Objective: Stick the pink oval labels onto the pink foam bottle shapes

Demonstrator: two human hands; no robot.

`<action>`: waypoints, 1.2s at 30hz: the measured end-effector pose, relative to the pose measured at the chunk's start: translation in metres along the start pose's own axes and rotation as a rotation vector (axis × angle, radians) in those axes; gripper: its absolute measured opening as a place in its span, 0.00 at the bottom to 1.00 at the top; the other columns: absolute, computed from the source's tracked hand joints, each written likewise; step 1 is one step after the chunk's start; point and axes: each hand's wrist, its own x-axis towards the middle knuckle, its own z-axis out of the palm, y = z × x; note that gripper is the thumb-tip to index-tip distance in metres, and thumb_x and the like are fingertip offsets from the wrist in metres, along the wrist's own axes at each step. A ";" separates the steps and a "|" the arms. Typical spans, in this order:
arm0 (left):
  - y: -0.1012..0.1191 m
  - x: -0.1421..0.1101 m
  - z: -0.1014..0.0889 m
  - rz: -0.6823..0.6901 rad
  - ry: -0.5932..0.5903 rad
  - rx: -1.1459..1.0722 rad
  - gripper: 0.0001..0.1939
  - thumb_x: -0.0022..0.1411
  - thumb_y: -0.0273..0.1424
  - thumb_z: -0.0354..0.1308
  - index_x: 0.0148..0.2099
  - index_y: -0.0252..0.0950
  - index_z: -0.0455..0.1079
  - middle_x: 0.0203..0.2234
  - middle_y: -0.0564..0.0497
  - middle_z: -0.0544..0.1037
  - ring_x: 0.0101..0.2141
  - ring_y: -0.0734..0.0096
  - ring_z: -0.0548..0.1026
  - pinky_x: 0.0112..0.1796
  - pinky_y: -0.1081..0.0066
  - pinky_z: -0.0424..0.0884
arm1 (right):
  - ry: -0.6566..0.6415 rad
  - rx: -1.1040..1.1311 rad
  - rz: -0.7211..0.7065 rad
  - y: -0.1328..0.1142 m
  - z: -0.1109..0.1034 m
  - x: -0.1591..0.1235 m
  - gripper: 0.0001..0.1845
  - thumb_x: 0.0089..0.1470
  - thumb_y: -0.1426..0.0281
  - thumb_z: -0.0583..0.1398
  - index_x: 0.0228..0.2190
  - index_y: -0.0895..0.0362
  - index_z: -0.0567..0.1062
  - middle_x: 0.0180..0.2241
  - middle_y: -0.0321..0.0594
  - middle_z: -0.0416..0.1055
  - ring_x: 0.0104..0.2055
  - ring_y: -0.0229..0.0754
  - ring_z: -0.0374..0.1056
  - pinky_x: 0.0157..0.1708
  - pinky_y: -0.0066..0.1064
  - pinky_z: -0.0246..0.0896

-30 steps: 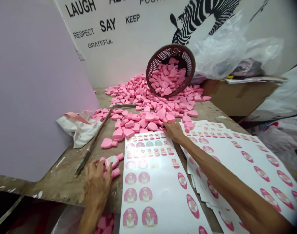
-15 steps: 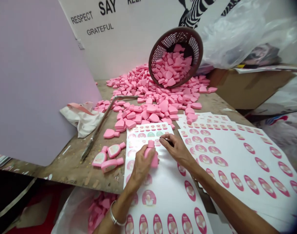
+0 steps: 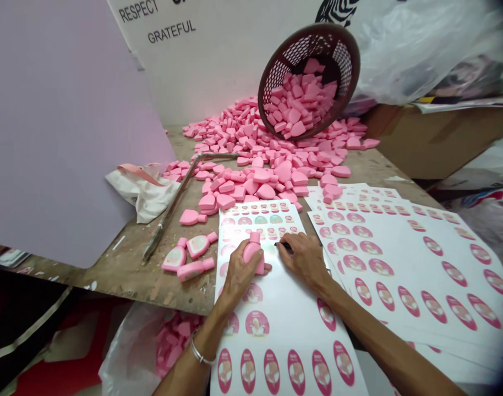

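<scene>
Workbench (image 3: 111, 278) with 3 labelled pink bottles (image 3: 197, 246)

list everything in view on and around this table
basket: 1, dark maroon, tipped on the heap, full of pieces
loose pieces: hundreds, pink, heaped on table
labelled pieces: 3, pink, left of sheets
held piece: 1, pink, in left hand
front sheet: 1, white, under hands
sticker sheets: several, white with pink ovals, at right
metal bar: 1, grey-brown, on table
cloth: 1, white, crumpled, on table
table: 1, worn brown wood, centre
board: 1, lilac, left
clear bag: 1, clear, top right
box: 1, brown, right
front bag: 1, clear, below table, holding pink pieces
bangle: 1, silver, left wrist
left hand: 1, gripping held piece
right hand: 1, pinching dark item
</scene>
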 end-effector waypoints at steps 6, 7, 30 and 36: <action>-0.001 0.000 -0.001 0.017 -0.012 0.019 0.21 0.54 0.43 0.61 0.44 0.34 0.66 0.24 0.51 0.73 0.23 0.64 0.79 0.24 0.72 0.75 | -0.058 0.111 0.074 0.000 -0.002 0.004 0.07 0.53 0.67 0.57 0.26 0.55 0.69 0.27 0.36 0.73 0.32 0.41 0.66 0.35 0.33 0.47; 0.000 0.000 -0.001 0.021 -0.011 0.024 0.21 0.54 0.43 0.61 0.44 0.34 0.66 0.25 0.51 0.73 0.23 0.65 0.79 0.24 0.72 0.75 | -0.065 0.112 0.082 0.000 -0.003 0.004 0.07 0.53 0.66 0.57 0.26 0.55 0.69 0.27 0.37 0.73 0.32 0.41 0.66 0.35 0.33 0.48; -0.001 0.000 0.001 0.040 0.023 0.008 0.23 0.56 0.47 0.58 0.45 0.35 0.62 0.24 0.53 0.71 0.21 0.68 0.77 0.24 0.68 0.77 | -0.034 0.592 0.301 -0.003 -0.004 -0.001 0.14 0.48 0.58 0.62 0.24 0.54 0.68 0.23 0.33 0.69 0.26 0.37 0.64 0.27 0.28 0.58; -0.001 -0.006 -0.001 0.027 0.055 -0.114 0.26 0.54 0.51 0.57 0.42 0.34 0.64 0.25 0.52 0.71 0.22 0.70 0.75 0.26 0.67 0.77 | 0.068 0.699 0.401 -0.015 -0.029 -0.001 0.15 0.48 0.56 0.62 0.25 0.56 0.71 0.24 0.35 0.70 0.27 0.37 0.64 0.27 0.29 0.59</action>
